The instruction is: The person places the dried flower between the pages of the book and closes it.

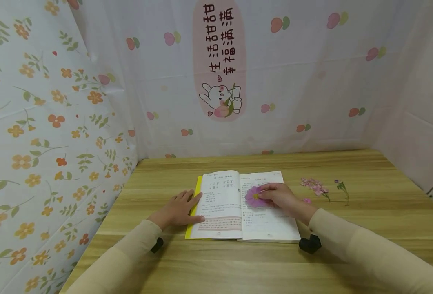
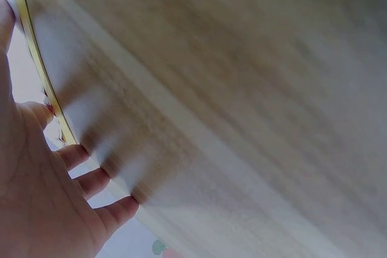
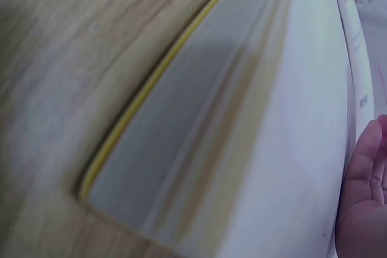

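An open book point(image 1: 220, 206) with printed pages and a yellow cover edge lies on the wooden table. My left hand point(image 1: 178, 209) rests at its left side, the thumb on the left page and the other fingers spread past the edge. In the left wrist view that hand point(image 2: 51, 179) touches the table with its fingertips. Over the right page my right hand point(image 1: 284, 199) pinches a purple-pink flower point(image 1: 253, 197) with a yellow centre. The right wrist view shows part of this hand point(image 3: 363, 194) beside the page block point(image 3: 296, 119); the flower is out of sight there.
Right of the book lie a cluster of small pink blossoms point(image 1: 313, 185), a thin purple-tipped sprig point(image 1: 343, 190) and a small pink bloom point(image 1: 307, 200). Patterned cloth point(image 1: 293, 81) hangs behind the wooden table point(image 1: 223, 265) and along its sides.
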A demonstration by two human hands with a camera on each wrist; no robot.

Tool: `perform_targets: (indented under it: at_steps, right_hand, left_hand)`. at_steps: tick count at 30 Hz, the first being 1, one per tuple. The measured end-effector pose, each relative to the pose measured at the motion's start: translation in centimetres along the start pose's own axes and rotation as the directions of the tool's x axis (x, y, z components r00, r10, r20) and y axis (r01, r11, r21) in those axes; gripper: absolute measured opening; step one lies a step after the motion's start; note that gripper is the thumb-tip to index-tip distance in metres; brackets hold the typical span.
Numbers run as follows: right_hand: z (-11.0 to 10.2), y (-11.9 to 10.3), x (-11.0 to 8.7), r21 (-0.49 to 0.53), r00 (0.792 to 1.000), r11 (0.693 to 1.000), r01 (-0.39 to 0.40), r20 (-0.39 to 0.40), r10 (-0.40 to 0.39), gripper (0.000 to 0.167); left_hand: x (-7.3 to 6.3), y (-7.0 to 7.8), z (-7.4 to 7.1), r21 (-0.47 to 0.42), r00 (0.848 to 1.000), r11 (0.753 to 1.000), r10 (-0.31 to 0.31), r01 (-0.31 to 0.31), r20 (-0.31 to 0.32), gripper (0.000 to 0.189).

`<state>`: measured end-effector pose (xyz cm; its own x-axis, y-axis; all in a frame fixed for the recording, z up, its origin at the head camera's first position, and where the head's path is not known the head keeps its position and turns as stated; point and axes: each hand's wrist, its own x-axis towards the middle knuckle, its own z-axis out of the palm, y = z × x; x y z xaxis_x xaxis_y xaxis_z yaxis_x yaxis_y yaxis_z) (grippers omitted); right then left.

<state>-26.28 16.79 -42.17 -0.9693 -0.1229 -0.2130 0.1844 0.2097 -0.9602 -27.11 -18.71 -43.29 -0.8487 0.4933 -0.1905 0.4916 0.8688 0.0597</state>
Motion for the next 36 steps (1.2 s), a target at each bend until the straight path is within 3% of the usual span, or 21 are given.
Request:
perform_targets:
  at_steps: [15, 22, 26, 36]
  right_hand:
    - [2.1, 0.2, 0.4, -0.102, 1.000, 0.995, 0.012, -0.008, -0.013, 0.023]
    - [2.2, 0.1, 0.3, -0.153, 0.997, 0.985, 0.079, 0.009, -0.079, 0.024]
    - [1.9, -0.4, 0.1, -0.274, 0.987, 0.948, 0.162, 0.037, -0.158, 0.026]
    - [-0.6, -1.6, 0.2, -0.514, 0.947, 0.800, 0.310, 0.090, -0.309, 0.036]
  left_hand:
    - [-0.1, -0.1, -0.2, -0.009, 1.000, 1.000, 0.017, -0.017, 0.003, 0.091]
    - [0.1, 0.0, -0.1, 0.017, 1.000, 1.000, 0.002, -0.002, 0.008, 0.091]
    - [0.1, 0.0, -0.3, 0.018, 1.000, 1.000, -0.003, 0.003, 0.003, 0.091]
    - [0.1, -0.1, -0.2, 0.023, 1.000, 1.000, -0.003, 0.003, 0.016, 0.092]
